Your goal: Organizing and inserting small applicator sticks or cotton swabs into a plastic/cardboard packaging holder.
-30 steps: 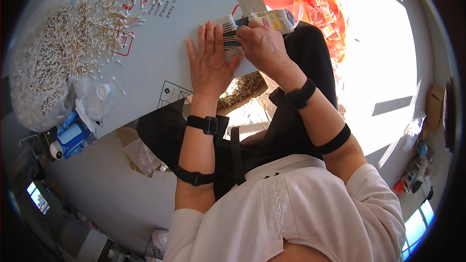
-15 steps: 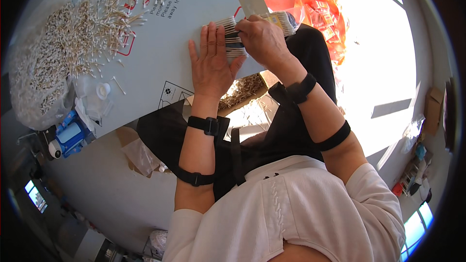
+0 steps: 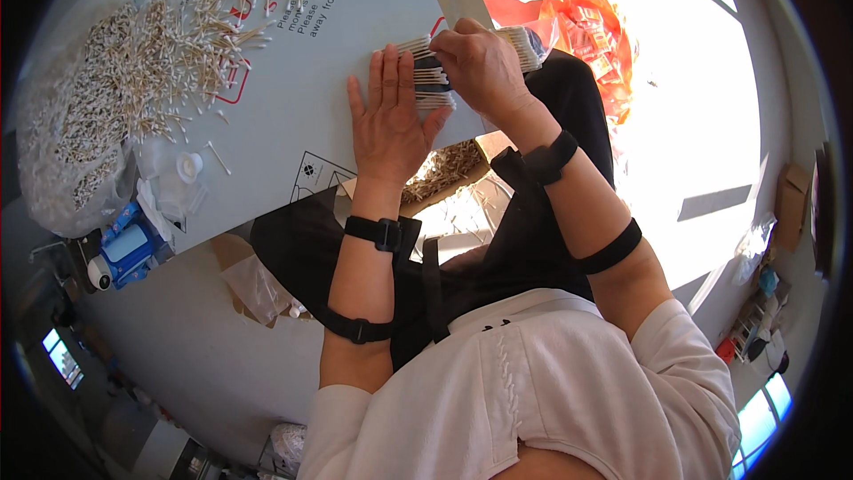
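Rows of cotton swabs (image 3: 433, 76) lie side by side on a dark strip on the grey-white tabletop. My left hand (image 3: 388, 116) rests flat over their left ends, fingers stretched and a little apart. At their right side is my right hand (image 3: 480, 67), its fingers bent and pinched together. Whatever that pinch holds is hidden by the fingers. Just beyond the right hand, a neat row of white-tipped swabs (image 3: 520, 46) lies at the table's right edge, with something dark at its end.
A large heap of loose cotton swabs (image 3: 133, 62) spills from a clear plastic bag (image 3: 44, 173) on the left. A blue packet (image 3: 129, 249) lies at the table's lower left edge. Below the table is an open box of swabs (image 3: 444, 169). An orange bag (image 3: 586, 13) lies right.
My right hand has lifted slightly away from me, its fingers drawn in more tightly. The row of swabs beyond it shows differently, a yellowish patch there no longer visible. My left hand stays nearly still.
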Action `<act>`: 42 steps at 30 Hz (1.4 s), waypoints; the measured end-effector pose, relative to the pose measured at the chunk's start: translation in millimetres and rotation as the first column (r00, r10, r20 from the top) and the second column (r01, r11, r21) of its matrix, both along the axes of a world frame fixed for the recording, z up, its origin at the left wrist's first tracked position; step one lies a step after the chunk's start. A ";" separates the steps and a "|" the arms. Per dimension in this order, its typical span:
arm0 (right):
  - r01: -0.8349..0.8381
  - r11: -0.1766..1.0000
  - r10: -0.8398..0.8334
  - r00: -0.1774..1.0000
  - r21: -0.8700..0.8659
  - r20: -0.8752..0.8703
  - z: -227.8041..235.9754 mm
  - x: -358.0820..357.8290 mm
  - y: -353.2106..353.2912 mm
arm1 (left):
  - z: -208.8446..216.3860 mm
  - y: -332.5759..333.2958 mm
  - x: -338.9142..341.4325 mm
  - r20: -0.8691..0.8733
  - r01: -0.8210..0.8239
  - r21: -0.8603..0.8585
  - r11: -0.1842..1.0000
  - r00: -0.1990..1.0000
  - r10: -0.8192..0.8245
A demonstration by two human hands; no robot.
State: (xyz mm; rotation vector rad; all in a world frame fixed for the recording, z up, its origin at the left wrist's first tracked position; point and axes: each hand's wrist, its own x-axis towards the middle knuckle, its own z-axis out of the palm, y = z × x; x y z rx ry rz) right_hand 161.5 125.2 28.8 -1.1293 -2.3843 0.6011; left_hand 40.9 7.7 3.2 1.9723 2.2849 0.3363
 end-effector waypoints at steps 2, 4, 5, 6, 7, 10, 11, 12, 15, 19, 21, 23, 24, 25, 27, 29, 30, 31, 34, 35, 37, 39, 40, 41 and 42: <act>-0.025 1.000 0.025 0.999 0.009 -0.030 -1.9 -2.7 6.7 | 0.0 0.4 0.5 0.004 -0.002 -0.004 1.000 1.000 0.002; -0.050 0.999 0.051 0.997 0.018 -0.059 -3.9 -4.8 11.0 | -0.5 0.6 0.6 0.013 0.000 0.013 1.000 1.000 -0.001; -0.071 0.997 0.072 0.996 0.029 -0.049 -4.2 -6.1 12.3 | -0.5 0.6 0.7 0.014 -0.001 0.013 1.000 1.000 0.001; -0.091 0.995 0.092 0.995 0.040 -0.038 -4.4 -6.8 12.9 | -0.5 0.6 0.9 0.019 -0.003 0.014 1.000 1.000 0.003; -0.092 0.995 0.093 0.995 0.040 -0.037 -4.6 -6.8 13.1 | -0.6 0.7 1.1 0.025 -0.005 0.015 1.000 1.000 0.004; -0.116 0.993 0.115 0.992 0.015 0.048 -3.6 -6.9 12.7 | -1.2 -0.5 0.6 0.033 -0.005 0.029 1.000 0.999 0.004; -0.138 0.990 0.138 0.990 0.001 0.041 -3.4 -6.1 12.9 | -1.2 -0.6 0.3 0.033 -0.006 0.029 1.000 0.999 0.005; -0.162 0.987 0.162 0.986 -0.013 0.033 -3.5 -6.0 13.0 | -1.2 -0.8 -0.1 0.033 -0.006 0.021 1.000 0.999 0.005; -0.125 0.991 0.128 0.989 0.045 -0.069 -5.6 -14.2 20.3 | -1.9 -1.8 -0.7 0.024 -0.002 0.022 1.000 1.000 0.002; -0.210 0.972 0.212 0.977 0.104 -0.009 -13.3 -25.9 42.0 | -1.1 0.8 1.4 0.014 0.011 0.024 1.000 1.000 -0.011; -0.265 0.960 0.263 0.964 0.092 0.026 -13.5 -37.0 52.7 | -3.5 -0.7 1.0 -0.010 0.002 0.021 1.000 1.000 -0.002; -0.294 0.952 0.293 0.956 0.081 0.030 -11.9 -47.7 67.1 | -4.2 -0.5 2.5 -0.029 0.001 0.025 1.000 1.000 0.000; -0.325 0.943 0.323 0.946 0.071 0.033 -11.6 -48.6 70.9 | -4.1 0.0 3.4 -0.031 -0.003 0.025 1.000 1.000 0.004; -0.319 0.945 0.317 0.948 0.072 0.037 -11.9 -44.8 70.3 | -3.9 1.0 5.1 -0.032 -0.005 0.027 1.000 0.999 0.006; -0.281 0.939 0.305 0.947 0.199 -0.101 -14.8 -42.4 62.1 | -5.2 -0.4 6.1 -0.029 -0.019 0.035 0.999 0.999 0.020; -0.259 0.960 0.272 0.953 0.108 -0.135 -15.6 -23.4 44.4 | -6.6 -1.2 7.5 -0.025 -0.034 0.044 0.998 0.999 0.036; -0.237 0.971 0.236 0.957 0.014 -0.169 -13.8 -13.2 32.1 | -7.0 -2.9 7.5 -0.020 -0.057 0.037 0.998 0.998 0.057; -0.243 0.970 0.241 0.955 0.013 -0.170 -11.7 -4.9 20.3 | -7.5 -4.4 7.7 -0.016 -0.079 0.029 0.996 0.997 0.080; -0.106 0.986 0.082 0.980 -0.125 -0.184 -3.9 13.9 -11.1 | -13.2 0.4 18.8 0.012 -0.158 0.107 0.982 0.988 0.157; -0.052 0.974 -0.033 0.930 -0.221 -0.365 -6.0 14.1 -21.5 | -11.0 1.6 21.5 0.011 -0.155 0.109 0.982 0.988 0.155; -0.018 0.947 -0.159 0.840 -0.320 -0.519 -9.2 10.6 -35.7 | -7.5 5.0 24.3 0.027 -0.190 0.144 0.971 0.982 0.188; -0.031 0.951 -0.177 0.763 -0.309 -0.622 -12.2 4.8 -44.6 | -8.4 3.7 18.9 0.176 -0.213 0.233 0.949 0.969 0.174; -0.088 0.926 -0.206 0.697 -0.367 -0.687 -23.7 1.2 -44.3 | -9.0 3.2 15.3 0.320 -0.249 0.312 0.917 0.936 0.145; -0.089 0.925 -0.207 0.696 -0.369 -0.688 -26.4 -3.0 -43.5 | -7.2 4.0 11.9 0.318 -0.249 0.310 0.918 0.937 0.146; -0.077 0.929 -0.223 0.663 -0.361 -0.715 -29.0 -6.1 -42.7 | -6.1 7.0 8.4 0.541 -0.350 0.370 0.861 0.834 0.107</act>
